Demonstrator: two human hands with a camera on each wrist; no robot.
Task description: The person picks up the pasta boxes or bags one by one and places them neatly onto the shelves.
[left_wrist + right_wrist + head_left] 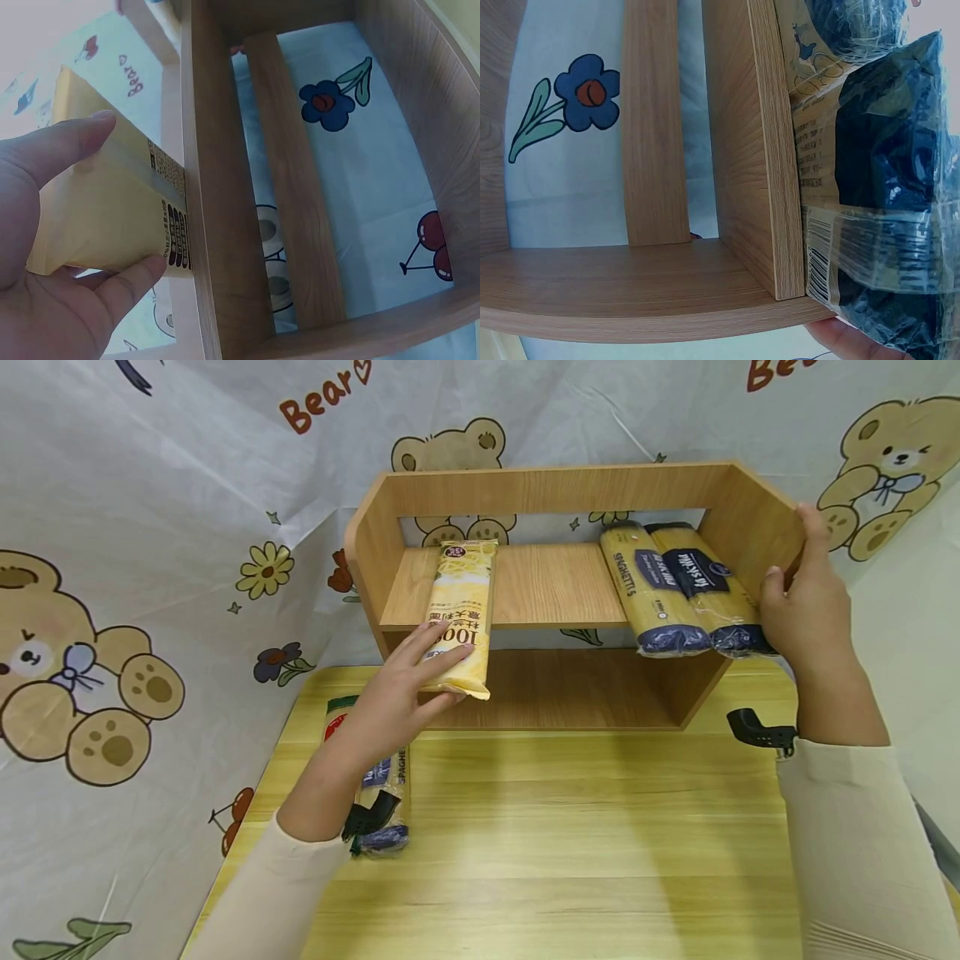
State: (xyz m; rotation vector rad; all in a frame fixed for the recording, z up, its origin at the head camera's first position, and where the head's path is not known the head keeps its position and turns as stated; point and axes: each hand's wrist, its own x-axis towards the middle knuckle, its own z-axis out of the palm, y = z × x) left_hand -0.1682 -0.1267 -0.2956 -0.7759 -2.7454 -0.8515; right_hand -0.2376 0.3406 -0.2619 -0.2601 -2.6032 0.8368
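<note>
My left hand [405,685] grips the near end of a yellow pasta packet [463,602], thumb [79,146] on one face and fingers underneath. The packet lies lengthwise over the left part of the upper board of a wooden shelf [555,585], its near end jutting past the front edge. My right hand [813,597] holds the front edge of the shelf's right side panel [750,535], thumb on the inner side. Beside that thumb, two spaghetti packets [660,589] with dark blue labels lie next to each other, their ends sticking out over the board's edge.
Another spaghetti packet [386,814] lies on the wood-grain table [570,843] at the left, partly hidden under my left forearm. A lower compartment [577,689] opens beneath the upper board. Bear-print cloth [187,460] hangs behind and to the left.
</note>
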